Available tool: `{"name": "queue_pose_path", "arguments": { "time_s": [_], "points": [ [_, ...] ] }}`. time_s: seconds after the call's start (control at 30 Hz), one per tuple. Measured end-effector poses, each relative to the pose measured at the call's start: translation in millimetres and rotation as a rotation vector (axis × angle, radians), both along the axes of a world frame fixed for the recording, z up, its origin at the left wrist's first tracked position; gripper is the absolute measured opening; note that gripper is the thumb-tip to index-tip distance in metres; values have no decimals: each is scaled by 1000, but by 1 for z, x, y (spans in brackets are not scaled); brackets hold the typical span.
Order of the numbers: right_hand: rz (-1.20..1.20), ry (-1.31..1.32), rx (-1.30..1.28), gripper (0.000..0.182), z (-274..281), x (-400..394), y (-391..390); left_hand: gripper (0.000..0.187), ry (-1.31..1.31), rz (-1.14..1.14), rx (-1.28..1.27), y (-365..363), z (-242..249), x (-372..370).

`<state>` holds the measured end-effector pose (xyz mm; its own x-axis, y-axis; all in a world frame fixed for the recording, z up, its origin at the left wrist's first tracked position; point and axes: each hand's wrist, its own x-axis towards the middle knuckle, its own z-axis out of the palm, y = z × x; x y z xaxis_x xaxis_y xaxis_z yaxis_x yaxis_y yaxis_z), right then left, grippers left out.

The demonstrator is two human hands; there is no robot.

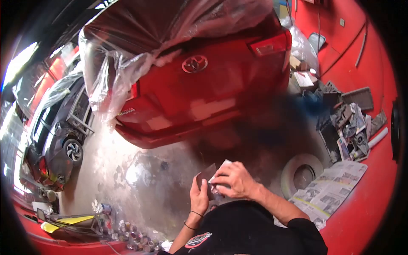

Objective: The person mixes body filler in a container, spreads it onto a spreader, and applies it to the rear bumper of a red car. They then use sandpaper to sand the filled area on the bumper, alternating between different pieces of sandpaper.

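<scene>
My left hand (198, 196) holds a flat brownish-grey sheet (207, 173) upright, thumb on the near side. Close beside it, my right hand (234, 182) grips a thin whitish flat piece (224, 165), its fingers curled round it. The two pieces meet or nearly meet; a small dark shape under the right fingers is too blurred to name. Both hands are in front of my body, over the floor. Beyond them stands the red car's rear (191, 93), with paler dull patches (212, 105) along its lower tailgate.
Clear plastic sheeting (110, 72) drapes over the car's top and left side. A grey car (59, 131) stands at left. At right are a tyre (289, 174), newspaper (335, 180) and heaped parts (352, 123). Several small cans (131, 236) sit at lower left.
</scene>
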<state>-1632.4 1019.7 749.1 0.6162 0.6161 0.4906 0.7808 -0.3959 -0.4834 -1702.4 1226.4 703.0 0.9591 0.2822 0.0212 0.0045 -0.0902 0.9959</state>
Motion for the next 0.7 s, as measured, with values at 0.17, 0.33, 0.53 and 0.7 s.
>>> {"name": "queue_pose_path", "arguments": {
  "time_s": [0.17, 0.33, 0.53, 0.7],
  "points": [
    [124, 92, -12, 29, -12, -14, 7, 35, -20, 49, 22, 11, 8, 1],
    [173, 137, -75, 27, 4, 0, 2, 39, -216, 349, -9, 29, 34, 35],
    [277, 425, 352, 37, 36, -4, 19, 39, -111, 291, -650, 30, 25, 39],
    [264, 499, 369, 45, -9, -11, 20, 39, 154, 27, -1119, 14, -6, 17]
  ]
}}
